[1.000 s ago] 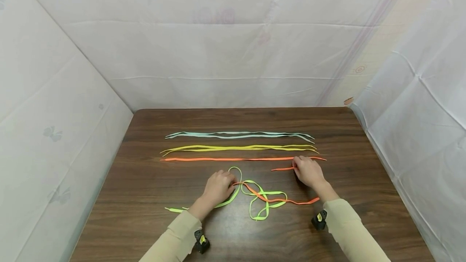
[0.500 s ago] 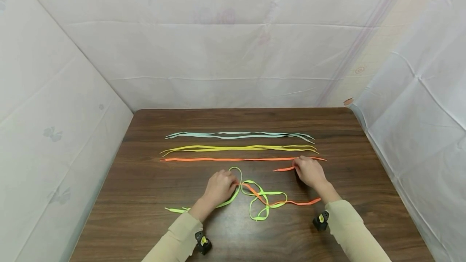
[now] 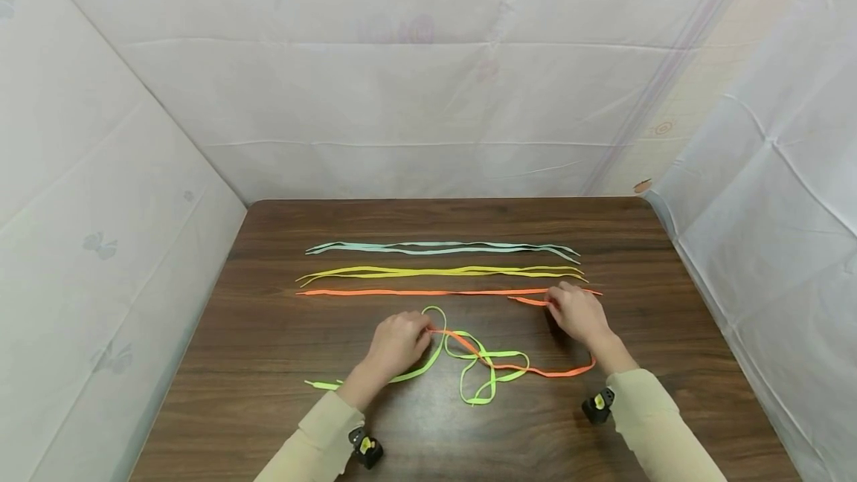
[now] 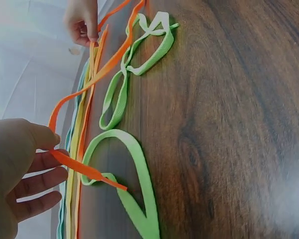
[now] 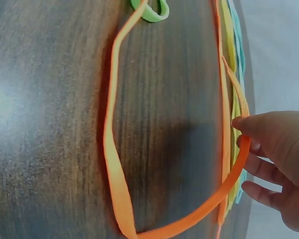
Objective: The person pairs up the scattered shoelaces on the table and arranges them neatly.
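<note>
An orange shoelace (image 3: 556,373) runs between both hands, its middle drooping toward the table and crossing a green shoelace (image 4: 140,157). My left hand (image 3: 396,344) pinches it near one end between thumb and index finger; in the left wrist view the tip dangles past the fingers. Near the other end, my right hand (image 3: 579,311) pinches the same lace with thumb and fingertips, a short tail pointing left. Just beyond that hand lies a second orange shoelace (image 3: 402,293), stretched straight from left to right. The green lace lies in loose loops, partly behind the left hand and forearm.
Farther back, two yellow shoelaces (image 3: 375,271) and a light blue pair (image 3: 428,250) lie in rows parallel to the straight orange one. Everything rests on a dark wooden table (image 3: 268,422). White sheeting (image 3: 428,117) hangs behind and along both sides.
My right hand has shifted slightly away and to the right, bringing the lace's end close to the straight orange one. The left hand has moved slightly back and left with its end.
</note>
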The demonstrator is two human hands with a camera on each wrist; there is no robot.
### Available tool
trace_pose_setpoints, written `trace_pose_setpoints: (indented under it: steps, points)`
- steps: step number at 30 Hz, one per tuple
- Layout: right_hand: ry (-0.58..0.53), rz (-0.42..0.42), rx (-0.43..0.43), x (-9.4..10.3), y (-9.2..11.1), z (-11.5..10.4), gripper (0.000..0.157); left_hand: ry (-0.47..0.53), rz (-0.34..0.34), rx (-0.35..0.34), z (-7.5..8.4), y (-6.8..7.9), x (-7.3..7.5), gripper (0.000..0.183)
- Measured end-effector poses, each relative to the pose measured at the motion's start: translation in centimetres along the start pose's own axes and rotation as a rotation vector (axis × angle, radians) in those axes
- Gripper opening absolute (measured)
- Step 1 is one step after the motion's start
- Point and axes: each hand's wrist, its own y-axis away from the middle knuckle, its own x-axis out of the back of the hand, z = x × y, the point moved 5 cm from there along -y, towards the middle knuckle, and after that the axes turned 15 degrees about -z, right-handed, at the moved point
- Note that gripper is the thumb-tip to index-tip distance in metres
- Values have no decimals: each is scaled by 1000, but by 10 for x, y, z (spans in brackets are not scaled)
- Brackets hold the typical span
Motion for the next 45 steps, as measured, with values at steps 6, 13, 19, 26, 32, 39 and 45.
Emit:
trace_pose_setpoints:
  steps: [6,13,19,26,32,39,45]
  points:
    - [-13,62,7,14,6,2,7,-3,17,2,-7,4,8,6]
    - [-32,86,-4,29,13,9,9,-15,43,16,-19,12,15,6]
    - [-38,85,-25,33,20,18,10,-24,46,37,-28,21,21,5]
    - [-44,80,-77,32,27,33,13,-23,39,98,-40,32,27,5]
    - [-60,79,-113,31,32,42,12,-5,49,143,-56,41,30,6]
    - [-75,90,-131,29,36,47,12,20,23,198,-78,51,24,5]
    - [-81,99,-155,26,38,51,10,2,-1,246,-97,57,18,5]
